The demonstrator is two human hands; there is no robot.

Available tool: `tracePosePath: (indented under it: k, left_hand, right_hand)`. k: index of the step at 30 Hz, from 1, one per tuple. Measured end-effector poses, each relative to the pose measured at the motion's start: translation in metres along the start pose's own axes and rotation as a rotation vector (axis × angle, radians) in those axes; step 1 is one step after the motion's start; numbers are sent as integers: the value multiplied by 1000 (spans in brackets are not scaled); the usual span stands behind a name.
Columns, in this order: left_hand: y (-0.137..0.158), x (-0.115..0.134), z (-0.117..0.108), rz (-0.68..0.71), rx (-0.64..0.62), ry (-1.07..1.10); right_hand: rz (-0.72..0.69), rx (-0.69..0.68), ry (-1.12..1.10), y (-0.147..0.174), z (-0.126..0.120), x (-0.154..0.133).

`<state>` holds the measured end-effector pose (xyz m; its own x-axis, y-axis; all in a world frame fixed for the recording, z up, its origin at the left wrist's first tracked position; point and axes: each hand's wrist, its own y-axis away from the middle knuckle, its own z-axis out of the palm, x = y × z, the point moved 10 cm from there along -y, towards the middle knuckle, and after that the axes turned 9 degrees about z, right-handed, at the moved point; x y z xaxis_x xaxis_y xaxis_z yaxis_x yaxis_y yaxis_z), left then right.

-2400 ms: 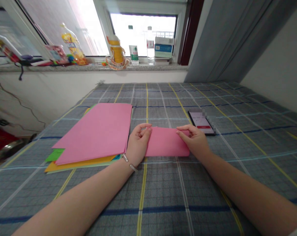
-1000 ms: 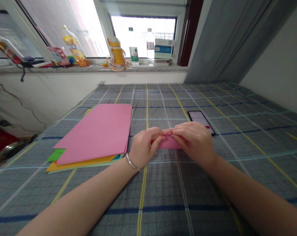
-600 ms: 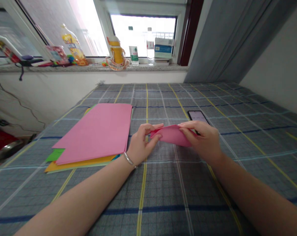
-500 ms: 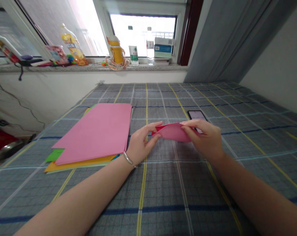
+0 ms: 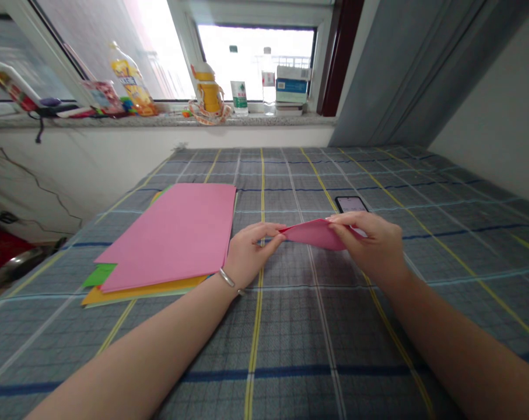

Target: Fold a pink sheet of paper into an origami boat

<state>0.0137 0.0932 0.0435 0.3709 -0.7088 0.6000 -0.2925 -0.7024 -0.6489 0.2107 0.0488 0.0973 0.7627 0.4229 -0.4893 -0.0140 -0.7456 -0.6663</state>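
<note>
The bare left hand (image 5: pixel 247 248) pinches with straight fingers over its thumb, the tips aimed at the bare right hand (image 5: pixel 378 242). That one, well apart from it, pinches too, knuckles up and fingers bent, thumb under the forefinger. Behind each hand, the bare left forearm (image 5: pixel 146 350) and bare right forearm (image 5: pixel 465 338) slant backward and outward.
</note>
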Motion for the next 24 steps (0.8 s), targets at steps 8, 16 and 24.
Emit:
tracePosePath:
  k: [8,16,24]
  left_hand:
    - [-1,37,-3,224,36,-32]
    - [6,59,4,328,-34,-49]
    - [9,58,11,329,-114,-197]
  right_hand:
    - [-203,-74,79,11,10,-32]
    - [-284,-145,97,23,26,-48]
    - [-253,-137,107,23,28,-45]
